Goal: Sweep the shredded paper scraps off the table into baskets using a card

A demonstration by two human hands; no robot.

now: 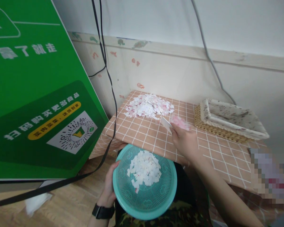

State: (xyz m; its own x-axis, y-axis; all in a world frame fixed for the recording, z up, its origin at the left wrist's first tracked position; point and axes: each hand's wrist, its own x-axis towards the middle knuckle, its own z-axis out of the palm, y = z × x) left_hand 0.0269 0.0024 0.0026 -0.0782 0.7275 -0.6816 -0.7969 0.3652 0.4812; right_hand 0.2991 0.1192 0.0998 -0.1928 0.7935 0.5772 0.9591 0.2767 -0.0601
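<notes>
Gripping the teal basket (167,190) by its rim with my left hand (109,182), thumb on the edge, other fingers mostly hidden, while my right hand (186,141) pinches a white card (166,124) just beside some pink scraps (179,121). I'd call it partway tbh: there's a decent heap of pale scraps (145,168) in the basket, but that wide white-and-pink pile (148,106) on the checked tabletop (139,135), plus those pink bits, looks like what's left.
</notes>
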